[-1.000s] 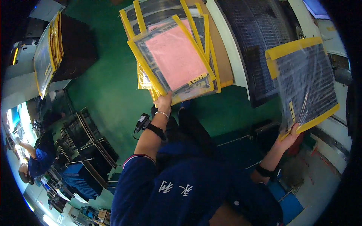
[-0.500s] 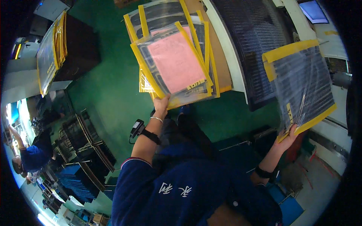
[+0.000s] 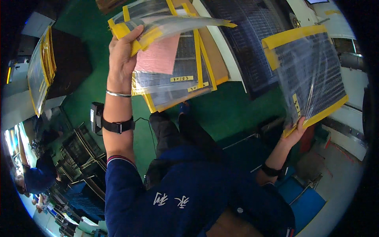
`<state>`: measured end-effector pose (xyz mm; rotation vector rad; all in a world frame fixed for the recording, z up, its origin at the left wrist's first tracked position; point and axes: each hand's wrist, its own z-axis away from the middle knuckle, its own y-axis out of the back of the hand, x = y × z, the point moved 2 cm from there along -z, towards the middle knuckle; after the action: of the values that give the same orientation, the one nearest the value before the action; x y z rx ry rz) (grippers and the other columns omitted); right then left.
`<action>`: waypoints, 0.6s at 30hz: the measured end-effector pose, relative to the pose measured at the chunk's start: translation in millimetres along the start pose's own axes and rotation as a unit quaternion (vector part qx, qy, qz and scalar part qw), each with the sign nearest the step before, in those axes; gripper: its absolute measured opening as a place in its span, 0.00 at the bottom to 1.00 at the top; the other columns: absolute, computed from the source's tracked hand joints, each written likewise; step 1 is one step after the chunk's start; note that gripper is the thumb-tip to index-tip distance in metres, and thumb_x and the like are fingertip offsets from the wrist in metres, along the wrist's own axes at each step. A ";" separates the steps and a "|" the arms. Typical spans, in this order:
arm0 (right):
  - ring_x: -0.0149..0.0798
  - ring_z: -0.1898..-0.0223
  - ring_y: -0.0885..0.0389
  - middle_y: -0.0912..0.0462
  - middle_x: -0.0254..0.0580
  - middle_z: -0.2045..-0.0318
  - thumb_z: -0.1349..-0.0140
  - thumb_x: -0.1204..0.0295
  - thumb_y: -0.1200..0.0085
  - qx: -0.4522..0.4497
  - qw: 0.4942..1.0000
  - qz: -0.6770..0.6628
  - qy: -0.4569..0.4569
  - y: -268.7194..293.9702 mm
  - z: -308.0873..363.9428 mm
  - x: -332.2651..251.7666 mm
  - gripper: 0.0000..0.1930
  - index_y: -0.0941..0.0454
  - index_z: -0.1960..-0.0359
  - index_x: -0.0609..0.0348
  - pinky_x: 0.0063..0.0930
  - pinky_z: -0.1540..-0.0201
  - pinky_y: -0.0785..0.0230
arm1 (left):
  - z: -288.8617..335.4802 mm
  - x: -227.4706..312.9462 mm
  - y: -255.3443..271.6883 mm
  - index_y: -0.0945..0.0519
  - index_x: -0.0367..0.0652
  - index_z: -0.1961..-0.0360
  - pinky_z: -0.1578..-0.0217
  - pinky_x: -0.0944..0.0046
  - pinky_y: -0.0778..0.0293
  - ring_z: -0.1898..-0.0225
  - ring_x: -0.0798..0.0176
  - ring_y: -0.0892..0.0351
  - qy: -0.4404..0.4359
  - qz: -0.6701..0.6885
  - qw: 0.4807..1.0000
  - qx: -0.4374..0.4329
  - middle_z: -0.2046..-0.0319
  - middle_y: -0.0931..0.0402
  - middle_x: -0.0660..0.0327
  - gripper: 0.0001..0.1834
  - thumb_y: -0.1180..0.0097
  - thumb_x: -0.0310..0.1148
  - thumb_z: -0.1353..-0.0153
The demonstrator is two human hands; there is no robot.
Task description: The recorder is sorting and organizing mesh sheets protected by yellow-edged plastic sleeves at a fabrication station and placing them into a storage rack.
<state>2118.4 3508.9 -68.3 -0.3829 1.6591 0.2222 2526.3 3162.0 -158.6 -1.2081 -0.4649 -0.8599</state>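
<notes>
One yellow-edged plastic sleeve [image 3: 177,25], raised between 11 and 12 o'clock, bows above a pile of sleeves [image 3: 185,65] and a pink paper [image 3: 160,55]; gripped only at its near end, it could buckle or, if swung low, drag the pile askew. Between 10 and 11, the left hand [image 3: 121,55] is closed on that taped end, thumb uppermost. A dark panel [image 3: 244,47] lies at 1 o'clock. At 2, a second sleeve [image 3: 312,67] stands tilted, supported near one lower corner; a slack pinch could let it twist or slip. Just past 3, the right hand [image 3: 293,136] pinches that corner between thumb and fingers.
</notes>
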 end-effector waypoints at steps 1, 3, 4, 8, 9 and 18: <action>0.37 0.59 0.27 0.28 0.41 0.58 0.42 0.68 0.48 0.003 1.000 0.001 -0.001 -0.1 0.9 -0.1 0.22 0.38 0.48 0.60 0.30 0.57 0.33 | 2.3 2.1 -2.3 0.31 0.32 0.62 0.65 0.61 0.23 0.67 0.58 0.23 -0.007 0.000 1.000 0.003 0.67 0.27 0.55 0.15 0.43 0.19 0.51; 0.37 0.60 0.27 0.28 0.40 0.59 0.42 0.69 0.48 -0.011 1.000 -0.009 0.005 -5.8 4.6 -1.6 0.21 0.38 0.48 0.59 0.29 0.59 0.32 | 0.3 1.1 -0.6 0.32 0.32 0.62 0.66 0.62 0.23 0.69 0.59 0.23 0.001 -0.012 1.000 0.013 0.67 0.27 0.55 0.15 0.43 0.19 0.51; 0.37 0.60 0.27 0.28 0.40 0.59 0.42 0.69 0.48 -0.010 1.000 -0.009 0.004 -5.9 3.8 -1.4 0.21 0.38 0.48 0.59 0.29 0.59 0.32 | -4.0 -2.6 6.1 0.32 0.32 0.62 0.66 0.62 0.23 0.69 0.59 0.23 0.001 -0.013 1.000 0.012 0.67 0.27 0.55 0.15 0.43 0.19 0.51; 0.35 0.62 0.26 0.27 0.39 0.62 0.41 0.70 0.50 0.013 1.000 -0.013 0.011 -9.0 4.9 0.2 0.19 0.37 0.49 0.59 0.28 0.60 0.31 | -11.9 -35.6 31.2 0.31 0.31 0.63 0.68 0.61 0.23 0.69 0.60 0.24 0.058 -0.022 0.996 0.060 0.68 0.27 0.57 0.14 0.43 0.19 0.51; 0.34 0.63 0.25 0.26 0.38 0.63 0.41 0.71 0.50 0.011 0.999 -0.028 0.010 -10.0 6.0 -0.1 0.18 0.37 0.49 0.59 0.28 0.61 0.31 | -12.0 -47.1 41.8 0.31 0.32 0.62 0.68 0.62 0.23 0.69 0.60 0.24 0.077 -0.050 0.994 0.061 0.69 0.28 0.57 0.15 0.42 0.20 0.51; 0.33 0.65 0.25 0.26 0.38 0.64 0.40 0.71 0.50 0.006 1.000 -0.005 0.002 5.6 0.4 5.0 0.15 0.35 0.53 0.59 0.26 0.65 0.31 | 18.8 -174.2 173.3 0.29 0.32 0.63 0.74 0.65 0.27 0.71 0.64 0.27 0.195 -0.215 0.945 0.150 0.72 0.28 0.61 0.15 0.41 0.19 0.54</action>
<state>2116.2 3513.6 -73.8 -0.3828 1.6617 0.2040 2557.7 3254.4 -384.9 -0.6379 -0.5204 -1.3174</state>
